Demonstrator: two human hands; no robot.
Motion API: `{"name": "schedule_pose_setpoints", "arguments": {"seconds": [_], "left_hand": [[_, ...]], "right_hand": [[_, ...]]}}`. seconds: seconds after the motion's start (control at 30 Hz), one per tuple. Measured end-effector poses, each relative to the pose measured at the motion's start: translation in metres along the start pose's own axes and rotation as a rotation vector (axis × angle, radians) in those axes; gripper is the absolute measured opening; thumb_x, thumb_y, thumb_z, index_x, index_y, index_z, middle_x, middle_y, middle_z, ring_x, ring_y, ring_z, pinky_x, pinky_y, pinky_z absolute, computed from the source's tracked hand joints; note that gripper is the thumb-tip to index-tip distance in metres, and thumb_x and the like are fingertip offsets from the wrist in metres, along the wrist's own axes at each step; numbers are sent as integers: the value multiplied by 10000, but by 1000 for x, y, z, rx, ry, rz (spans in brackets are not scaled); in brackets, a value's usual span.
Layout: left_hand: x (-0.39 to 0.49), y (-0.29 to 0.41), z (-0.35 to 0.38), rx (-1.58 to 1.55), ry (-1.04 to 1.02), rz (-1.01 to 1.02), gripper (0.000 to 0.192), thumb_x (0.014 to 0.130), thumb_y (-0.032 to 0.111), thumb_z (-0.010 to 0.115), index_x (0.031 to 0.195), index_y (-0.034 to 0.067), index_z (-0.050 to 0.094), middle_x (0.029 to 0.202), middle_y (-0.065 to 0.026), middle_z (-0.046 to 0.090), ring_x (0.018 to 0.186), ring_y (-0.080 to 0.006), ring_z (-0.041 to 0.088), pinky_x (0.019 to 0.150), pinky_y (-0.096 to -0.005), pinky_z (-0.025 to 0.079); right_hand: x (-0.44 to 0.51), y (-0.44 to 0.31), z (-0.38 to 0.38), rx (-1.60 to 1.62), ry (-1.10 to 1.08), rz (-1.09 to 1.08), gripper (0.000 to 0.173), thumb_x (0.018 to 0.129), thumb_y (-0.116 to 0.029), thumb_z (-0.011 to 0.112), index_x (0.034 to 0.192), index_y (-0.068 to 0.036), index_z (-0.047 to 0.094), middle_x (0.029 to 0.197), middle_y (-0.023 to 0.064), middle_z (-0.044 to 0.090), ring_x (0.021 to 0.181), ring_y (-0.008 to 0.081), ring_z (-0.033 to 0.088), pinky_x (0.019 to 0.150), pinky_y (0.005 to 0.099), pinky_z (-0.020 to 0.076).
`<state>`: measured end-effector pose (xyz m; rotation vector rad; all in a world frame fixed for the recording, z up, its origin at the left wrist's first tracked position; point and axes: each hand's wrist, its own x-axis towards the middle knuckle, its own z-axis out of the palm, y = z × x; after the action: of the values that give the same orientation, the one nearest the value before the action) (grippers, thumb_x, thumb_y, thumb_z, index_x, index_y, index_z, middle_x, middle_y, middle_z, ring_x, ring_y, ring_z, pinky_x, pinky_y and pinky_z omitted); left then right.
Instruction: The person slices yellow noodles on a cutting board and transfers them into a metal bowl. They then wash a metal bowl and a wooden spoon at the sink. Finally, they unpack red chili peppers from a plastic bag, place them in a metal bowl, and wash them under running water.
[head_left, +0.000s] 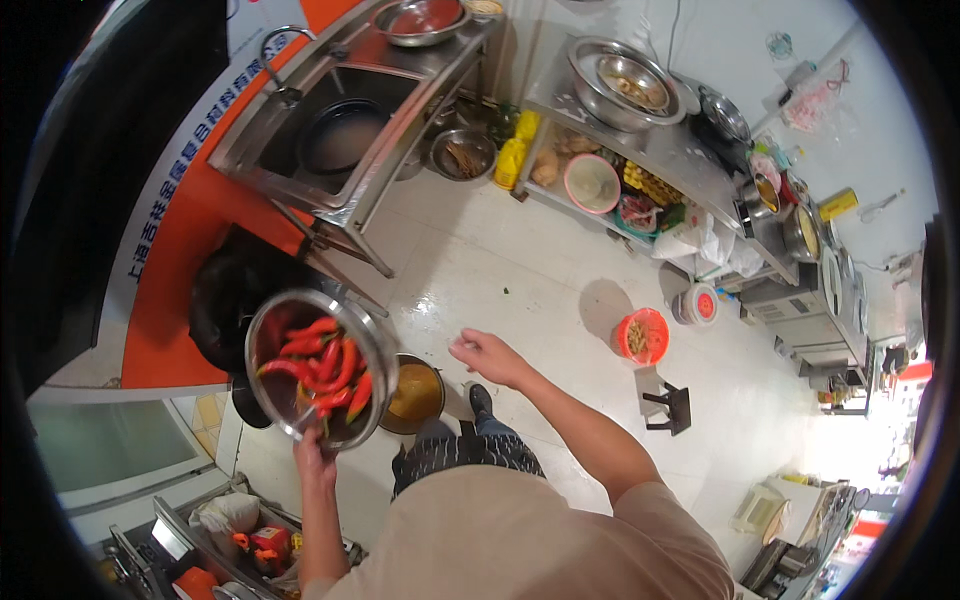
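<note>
My left hand (315, 454) grips the rim of a stainless steel bowl (379, 360) on its near side. Several red chili peppers (330, 367) lie inside, a few with greenish tips; the bowl tilts towards me. To the right, my right hand (491, 358) hangs over the floor with fingers loosely curled, and nothing shows in it. Below and between the hands, a dark-rimmed round container (414, 394) with a yellow-brown surface stands by my feet, partly hidden behind the bowl.
A steel sink (255, 161) holding a dark basin (341, 135) stands ahead on the left. A black bag (225, 300) is beside the bowl. A red basket (646, 337) and a small dark stool (669, 409) stand on the floor to the right. A steel worktable (551, 94) lines the far wall.
</note>
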<state>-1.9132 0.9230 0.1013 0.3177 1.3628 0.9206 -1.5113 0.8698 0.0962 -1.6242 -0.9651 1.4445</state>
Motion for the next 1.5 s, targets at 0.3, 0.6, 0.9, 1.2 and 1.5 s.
{"name": "schedule_pose_setpoints", "arguments": {"seconds": [0.3, 0.6, 0.9, 1.2, 1.5], "left_hand": [[92, -41, 252, 253, -278, 23, 335, 843, -7, 559, 1176, 31, 575, 975, -59, 651, 769, -195, 642, 664, -377, 576], [197, -2, 420, 312, -231, 74, 396, 796, -2, 559, 1191, -11, 561, 970, -75, 646, 802, -163, 618, 679, -315, 512], [313, 106, 586, 326, -230, 206, 535, 775, -41, 530, 1309, -42, 496, 1190, -128, 619, 1044, -221, 622, 922, -336, 493], [449, 162, 742, 253, -72, 139, 411, 846, 60, 565, 1246, -2, 496, 1013, -134, 645, 757, -227, 686, 549, -366, 601], [531, 199, 796, 142, 76, 181, 451, 843, 56, 577, 1279, 16, 473, 1005, -113, 617, 824, -217, 643, 624, -372, 575]], "right_hand": [[66, -58, -124, 97, 188, 29, 823, 928, -576, 611, 1382, 78, 404, 1316, 240, 578, 1168, 280, 600, 968, 363, 479], [228, -96, -216, 273, 304, 82, 443, 954, -224, 586, 1283, 66, 532, 1186, 146, 650, 1042, 216, 631, 928, 352, 495], [431, -186, -326, 81, 299, 27, 297, 894, -116, 555, 1124, 53, 637, 1010, 99, 668, 918, 186, 608, 832, 355, 486], [677, -241, -430, 6, 249, -58, 251, 834, -100, 558, 1013, 49, 652, 843, 48, 649, 751, 161, 585, 712, 321, 485], [800, -293, -455, 23, 113, -108, 293, 860, -116, 543, 1069, 49, 666, 924, 68, 687, 838, 156, 616, 762, 329, 492]]}}
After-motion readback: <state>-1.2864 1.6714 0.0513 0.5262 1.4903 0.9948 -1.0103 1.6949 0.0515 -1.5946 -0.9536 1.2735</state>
